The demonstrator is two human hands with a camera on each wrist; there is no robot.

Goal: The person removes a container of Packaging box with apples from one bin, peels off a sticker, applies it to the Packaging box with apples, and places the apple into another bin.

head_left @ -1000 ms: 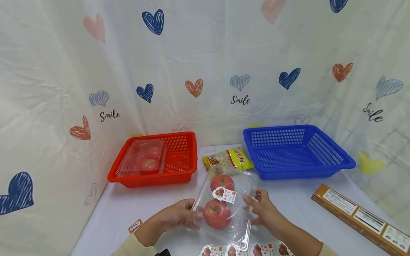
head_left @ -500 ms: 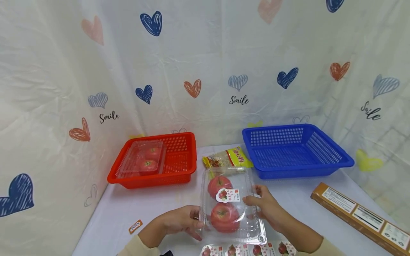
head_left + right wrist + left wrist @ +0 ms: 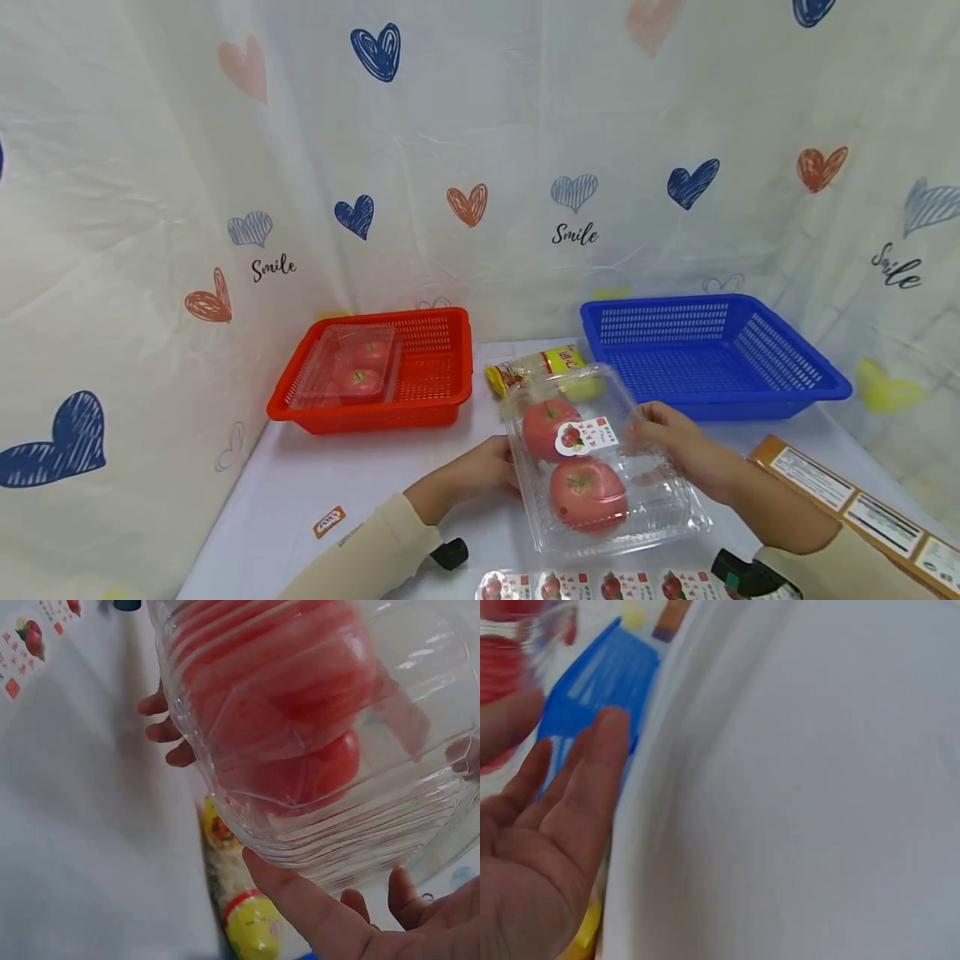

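My right hand (image 3: pixel 671 442) grips the right side of a clear plastic clamshell box (image 3: pixel 663 521), thumb on top. Inside sit two red apples (image 3: pixel 588 494), and a white apple sticker (image 3: pixel 588 435) is on the lid. The box is tilted above the table. At its left edge is my left hand (image 3: pixel 486 467), its fingertips partly hidden behind the box. In the left wrist view the left hand (image 3: pixel 555 832) has its fingers extended. The right wrist view shows the box's ribbed underside (image 3: pixel 300 832) against the right fingers (image 3: pixel 289 896).
A red basket (image 3: pixel 435 408) holds another box of apples (image 3: pixel 348 367). A blue basket (image 3: pixel 720 404) stands back right, beside a yellow food packet (image 3: pixel 536 367). A sticker strip (image 3: pixel 570 587) lies in front, a long brown carton (image 3: pixel 847 508) right, a small orange wrapper (image 3: pixel 329 522) left.
The box has moved right and up with the right hand and is tilted more. The left hand has shifted up and right along its left edge. The head view has turned slightly left.
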